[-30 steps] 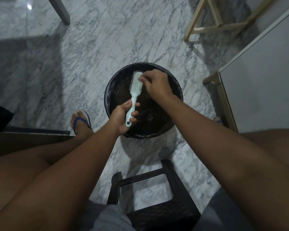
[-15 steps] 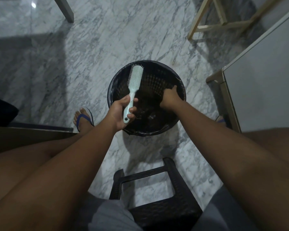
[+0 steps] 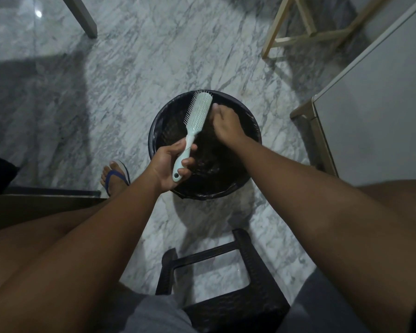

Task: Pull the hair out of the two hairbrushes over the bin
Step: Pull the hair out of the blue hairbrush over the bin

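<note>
Fingers, left hand (image 3: 168, 164): wrapped round the brush handle, thumb laid across its upper side, fingertips showing on its right side. Fingers, right hand (image 3: 227, 127): bunched and curled, seen from the back and blurred; whether they pinch anything I cannot tell.

Entries, left to right:

1. Foot (image 3: 112, 179), mine, in a blue-strapped sandal, flat on the marble floor (image 3: 120, 75) just left of the bin.

2. Brush (image 3: 198, 114). Pale mint plastic, one piece. Long, narrow head with a rounded end; rows of fine bristles stand along its left edge and tip, and small dots cover its face. Slim handle, widening to a rounded end with a hanging hole that shows below my fingers. A thin dark line crosses the handle beside my thumb. Held tilted, head up and to the right, above the left half of the bin, its tip at the far rim.

3. Bin (image 3: 214, 186). Round, black, lined with a dark bag; the inside is dim.

4. Right hand, over the bin, touching the right edge of the brush head, thumb tip upward.

5. Stool (image 3: 255, 267), dark woven plastic, between my knees, nearer me than the bin.

6. Cabinet (image 3: 382, 104), pale, far right.
</note>
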Motion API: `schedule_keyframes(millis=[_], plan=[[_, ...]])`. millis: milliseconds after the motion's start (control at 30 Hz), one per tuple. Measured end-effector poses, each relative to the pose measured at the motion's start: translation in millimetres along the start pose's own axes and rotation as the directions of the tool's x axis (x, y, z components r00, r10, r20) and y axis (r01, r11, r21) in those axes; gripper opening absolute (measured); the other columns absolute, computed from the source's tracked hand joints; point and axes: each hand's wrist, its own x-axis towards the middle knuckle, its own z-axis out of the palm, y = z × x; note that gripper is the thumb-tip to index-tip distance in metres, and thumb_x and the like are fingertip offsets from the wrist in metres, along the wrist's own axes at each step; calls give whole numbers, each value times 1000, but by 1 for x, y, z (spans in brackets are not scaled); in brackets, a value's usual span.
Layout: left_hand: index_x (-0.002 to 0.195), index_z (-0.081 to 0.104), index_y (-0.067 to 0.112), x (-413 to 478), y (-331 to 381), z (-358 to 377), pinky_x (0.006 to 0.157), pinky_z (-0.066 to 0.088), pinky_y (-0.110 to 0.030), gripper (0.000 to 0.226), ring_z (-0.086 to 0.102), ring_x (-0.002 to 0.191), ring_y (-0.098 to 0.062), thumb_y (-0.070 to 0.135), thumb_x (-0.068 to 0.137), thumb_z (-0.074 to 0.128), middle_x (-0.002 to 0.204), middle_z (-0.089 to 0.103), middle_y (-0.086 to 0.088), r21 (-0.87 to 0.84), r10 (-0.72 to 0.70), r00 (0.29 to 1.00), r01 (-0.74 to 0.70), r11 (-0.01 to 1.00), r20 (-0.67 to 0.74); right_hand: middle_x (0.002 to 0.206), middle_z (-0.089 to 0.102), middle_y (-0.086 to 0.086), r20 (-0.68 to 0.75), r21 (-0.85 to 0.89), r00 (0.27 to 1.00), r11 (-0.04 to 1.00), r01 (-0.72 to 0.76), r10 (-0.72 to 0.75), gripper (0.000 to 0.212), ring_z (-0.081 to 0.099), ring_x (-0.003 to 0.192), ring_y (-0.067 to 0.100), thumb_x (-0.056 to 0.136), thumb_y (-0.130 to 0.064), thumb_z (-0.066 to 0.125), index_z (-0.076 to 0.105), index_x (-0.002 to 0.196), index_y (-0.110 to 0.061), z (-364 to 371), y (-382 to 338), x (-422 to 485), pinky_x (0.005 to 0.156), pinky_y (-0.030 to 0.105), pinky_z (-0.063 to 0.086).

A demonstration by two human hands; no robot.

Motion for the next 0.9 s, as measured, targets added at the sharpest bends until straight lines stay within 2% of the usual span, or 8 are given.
schedule_keyframes(millis=[167,300,433,533,600,667,767,900], plan=[[127,54,16,2,-5,-13,35,31,-15,30,43,51,-7,16,99,43,86,61,0,18,17,995,-15,1000,-94,65,50,-5,-227,170,973,985,3,36,41,49,64,13,105,-31,32,49,72,-15,-7,-11,4,68,36,44],[123,54,13,2,-12,-20,35,30,-15,26,43,50,-6,16,100,42,80,63,1,19,20,987,-17,1000,-159,59,41,-11,-332,302,943,943,140,-34,43,39,54,3,107,-28,31,41,65,-21,-27,-45,8,56,26,35],[126,54,15,0,-12,-27,34,32,-15,28,44,51,-7,17,101,43,84,63,0,-5,19,983,-20,1000,-181,57,33,-8,-463,425,885,862,276,-55,42,31,52,8,106,-25,30,36,64,-22,-47,-64,13,53,30,29],[127,53,16,-1,-8,-27,34,32,-15,29,44,51,-7,17,101,41,83,63,0,-18,31,985,-35,999,-171,59,37,-7,-506,385,862,900,205,20,43,36,54,8,107,-28,30,38,65,-22,-49,-45,8,54,27,32],[126,54,17,-3,-5,-25,34,32,-15,28,44,51,-7,17,101,41,82,63,1,-24,38,986,-42,999,-163,68,51,1,-327,120,944,993,-2,42,42,51,66,14,108,-27,29,51,74,-15,-41,-20,0,63,30,42],[125,54,16,-4,-3,-23,34,33,-16,28,44,51,-7,18,101,42,81,64,1,-24,41,986,-45,999,-162,99,65,21,63,-345,984,929,-135,166,41,63,96,33,107,-24,32,64,99,-1,-30,10,-12,85,37,47],[125,54,16,-3,0,-20,34,33,-16,28,44,51,-7,17,100,42,82,64,1,-18,42,987,-45,999,-153,131,57,26,384,-688,830,725,-36,405,37,54,122,39,102,-18,41,57,125,7,-20,32,-36,101,38,43],[124,55,14,-4,2,-20,34,34,-17,26,44,52,-7,18,100,44,84,64,0,-9,37,989,-38,999,-141,147,44,21,513,-740,708,668,79,486,55,44,135,40,93,-25,59,45,142,-6,-15,27,-45,110,43,39]])
